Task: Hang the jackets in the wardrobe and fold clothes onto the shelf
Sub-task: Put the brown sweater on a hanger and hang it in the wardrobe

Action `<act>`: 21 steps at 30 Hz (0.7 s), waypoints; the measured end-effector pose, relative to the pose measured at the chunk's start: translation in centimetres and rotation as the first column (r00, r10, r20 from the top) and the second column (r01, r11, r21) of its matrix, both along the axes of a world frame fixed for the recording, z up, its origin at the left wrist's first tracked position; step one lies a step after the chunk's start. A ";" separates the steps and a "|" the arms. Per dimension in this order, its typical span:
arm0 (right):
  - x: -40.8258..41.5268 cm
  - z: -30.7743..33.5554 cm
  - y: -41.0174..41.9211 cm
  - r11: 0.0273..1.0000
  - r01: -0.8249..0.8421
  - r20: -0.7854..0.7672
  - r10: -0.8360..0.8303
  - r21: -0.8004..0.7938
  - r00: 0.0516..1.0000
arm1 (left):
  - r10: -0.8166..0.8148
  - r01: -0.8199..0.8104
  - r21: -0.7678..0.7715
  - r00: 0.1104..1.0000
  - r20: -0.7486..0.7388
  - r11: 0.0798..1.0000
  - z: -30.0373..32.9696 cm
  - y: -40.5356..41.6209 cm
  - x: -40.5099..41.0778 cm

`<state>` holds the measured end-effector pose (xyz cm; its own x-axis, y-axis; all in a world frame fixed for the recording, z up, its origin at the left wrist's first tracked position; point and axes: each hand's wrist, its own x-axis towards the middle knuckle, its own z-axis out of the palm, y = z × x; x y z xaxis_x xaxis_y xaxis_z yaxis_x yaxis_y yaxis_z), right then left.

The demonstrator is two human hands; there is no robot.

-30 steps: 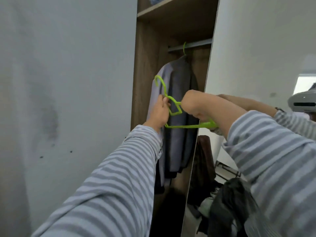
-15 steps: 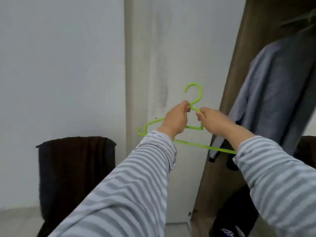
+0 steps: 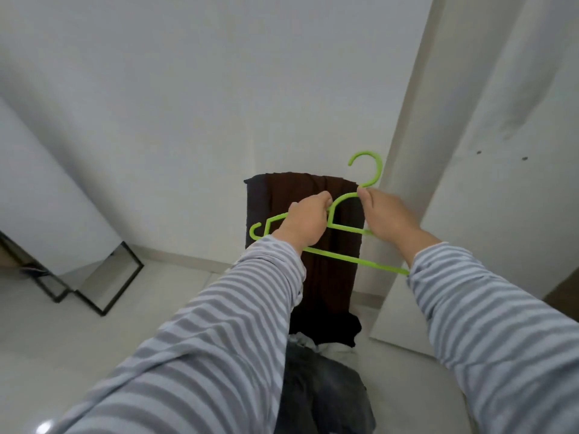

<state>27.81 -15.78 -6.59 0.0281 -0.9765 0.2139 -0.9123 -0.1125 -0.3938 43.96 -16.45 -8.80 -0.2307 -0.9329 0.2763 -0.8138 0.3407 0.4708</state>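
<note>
Grip, left hand [image 3: 302, 223]: fingers curled round the green hanger [image 3: 341, 228] at its left shoulder, thumb tip near the neck. Grip, right hand [image 3: 387, 214]: thumb and fingers pinched the hanger just below the hook, at the neck. Both hands on the same item, close together, w/ the hanger's inner loop between them.

Item 1, green hanger: plastic, held in mid-air in front of the person, hook up and pointing left, bottom bar slanting down toward the right; right end hidden behind the right sleeve [image 3: 488, 317]. Nothing on it.

Item 2, dark brown cloth [image 3: 294, 189]: draped over something upright directly behind the hanger, against the white wall [image 3: 219, 89]; what it hung on couldn't be told.

Item 3, pile of clothes [image 3: 326, 380]: below the hanger, near the person; dark denim-like piece on top, black and pale pieces at its far edge.

Item 4, white panel [image 3: 470, 151]: right of the hanger, tall, tilted in the wide-angle view; two small dark spots on it.

Item 5, black metal frame [image 3: 103, 286]: well left of the hanger, on the pale floor [image 3: 94, 333].

Sleeves: grey and white stripes, left sleeve [image 3: 200, 349] crossing below the hanger.
</note>
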 end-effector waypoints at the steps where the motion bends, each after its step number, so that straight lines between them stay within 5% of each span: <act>1: 1.0 -0.7 -0.5 1.000 0.010 -0.009 -0.011 -0.024 1.000 | 0.000 0.000 0.002 1.000 -0.001 1.000 -0.5 -0.5 1.1; 8: 2.8 -3.6 -3.9 0.994 0.090 -0.083 -0.095 -0.064 0.992 | -0.017 0.024 0.072 0.996 -0.088 0.997 -2.8 -5.4 3.3; 14: 0.8 -4.6 -9.6 0.998 0.056 -0.126 -0.058 -0.020 0.990 | 0.279 -0.230 0.248 0.943 -0.182 0.941 -4.2 -11.5 4.0; 18: -0.5 -5.7 -13.7 1.000 0.010 -0.121 -0.008 0.013 0.993 | 0.511 -0.417 0.373 0.835 -0.203 0.829 -4.3 -16.3 3.6; 21: -1.1 -7.1 -16.1 1.000 -0.008 -0.132 0.011 0.016 0.991 | 0.688 -0.501 0.505 0.660 -0.303 0.703 -4.5 -20.0 2.7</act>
